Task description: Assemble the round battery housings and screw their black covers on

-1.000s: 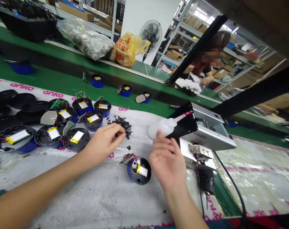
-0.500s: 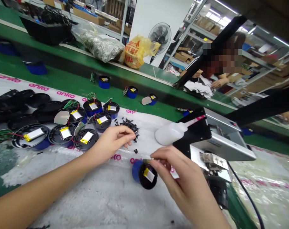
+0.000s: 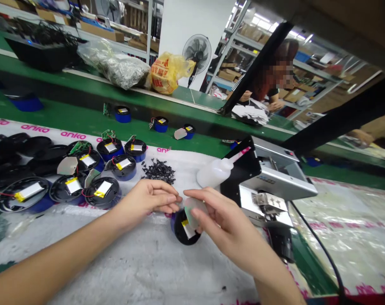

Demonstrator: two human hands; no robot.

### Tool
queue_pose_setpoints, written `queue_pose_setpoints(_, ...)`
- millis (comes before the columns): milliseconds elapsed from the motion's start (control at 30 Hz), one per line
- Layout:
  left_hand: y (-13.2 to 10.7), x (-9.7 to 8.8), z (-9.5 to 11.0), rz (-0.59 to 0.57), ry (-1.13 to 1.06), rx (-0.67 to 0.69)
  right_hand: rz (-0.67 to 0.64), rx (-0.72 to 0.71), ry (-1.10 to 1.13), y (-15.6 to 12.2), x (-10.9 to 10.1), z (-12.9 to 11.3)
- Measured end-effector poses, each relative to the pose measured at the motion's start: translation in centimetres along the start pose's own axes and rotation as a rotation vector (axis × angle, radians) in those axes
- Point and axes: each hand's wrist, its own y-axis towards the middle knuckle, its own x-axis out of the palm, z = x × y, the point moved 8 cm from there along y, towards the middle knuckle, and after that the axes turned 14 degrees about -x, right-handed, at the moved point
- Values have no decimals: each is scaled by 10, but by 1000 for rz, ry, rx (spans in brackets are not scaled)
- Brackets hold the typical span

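Note:
In front of me stands a round blue-and-black housing (image 3: 180,231) with a silver battery (image 3: 189,229) with yellow tape inside it. My right hand (image 3: 222,220) pinches a pale circuit board (image 3: 195,210) by its edges, tilted above the housing. Close to the board, at its left, is my left hand (image 3: 154,197), with thumb and fingers pressed together; whatever they hold is too small or hidden to make out. Behind that hand lies a pile of small black pieces (image 3: 159,170).
Several similar housings with batteries (image 3: 103,188) crowd the left, beside black round covers (image 3: 36,146). A white squeeze bottle (image 3: 213,173) leans near a silver-and-black machine (image 3: 275,169) at the right. Other housings (image 3: 160,123) sit on the green belt. A co-worker handles papers beyond.
My left hand has come from beside the black pile to the circuit board. My right hand has turned the board so its flat face shows. The view has shifted slightly.

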Motion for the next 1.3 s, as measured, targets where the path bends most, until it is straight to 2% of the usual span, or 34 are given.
queue_pose_setpoints(67,0,-5,3,26,-65,15,-5,-37,-19,3,-2,-3)
queue_pose_setpoints(200,0,-9,9,16,-112,66,94,-68,7,10,-4,2)
queue_pose_setpoints(300,2,-11,7,1,-126,59,143,-162,-24,13,-1,2)
queue_pose_setpoints(400,5,-13,3,-3,-140,29,166,-251,81,12,4,-1)
queue_pose_setpoints(600,2,-7,1,-8,-108,1,155,-207,182,8,10,3)
queue_pose_setpoints(800,-3,-11,5,91,37,73,160,-244,145,8,12,2)
queue_pose_setpoints(1000,-5,-10,5,195,61,108,179,-300,57,7,17,-5)
queue_pose_setpoints(1100,-8,-11,-1,249,2,72,181,-315,42,6,20,-8)
queue_pose_setpoints(1300,-7,-6,-2,211,-46,65,208,-341,36,7,18,-8)
